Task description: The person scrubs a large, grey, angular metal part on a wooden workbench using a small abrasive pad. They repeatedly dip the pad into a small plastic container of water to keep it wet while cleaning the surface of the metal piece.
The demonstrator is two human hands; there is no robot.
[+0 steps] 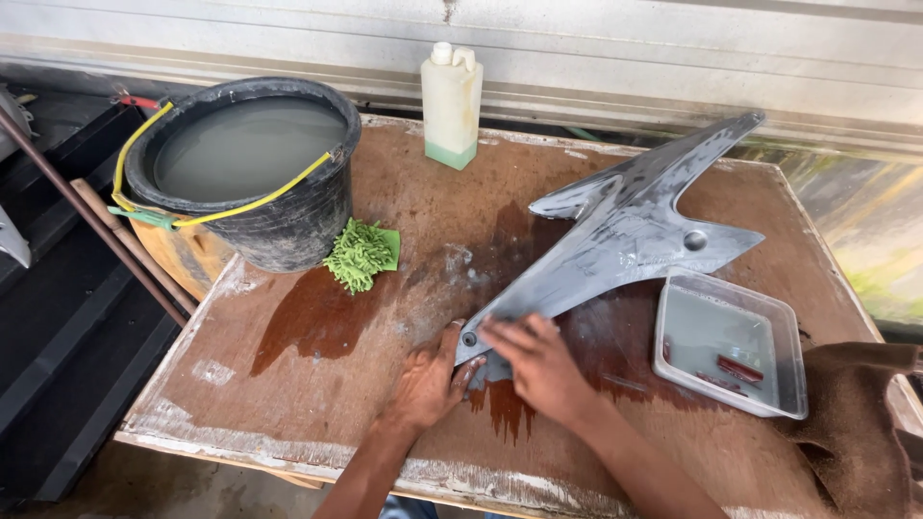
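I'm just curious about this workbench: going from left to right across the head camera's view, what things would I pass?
Black bucket of murky water with a yellow handle → green shaggy wash mitt → pale plastic bottle → grey angular plastic panel → clear rectangular plastic tub of water → brown cloth.

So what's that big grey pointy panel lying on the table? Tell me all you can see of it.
The grey panel is a flat, angular piece with several sharp prongs, looking like moulded plastic with a dull, wet, streaky surface. It has a round hole near its right prong and a smaller one at its lower tip. It lies flat and slantwise across the wet wooden table, the long point toward the far right corner. The left hand holds its lower tip; the right hand presses flat on it there.
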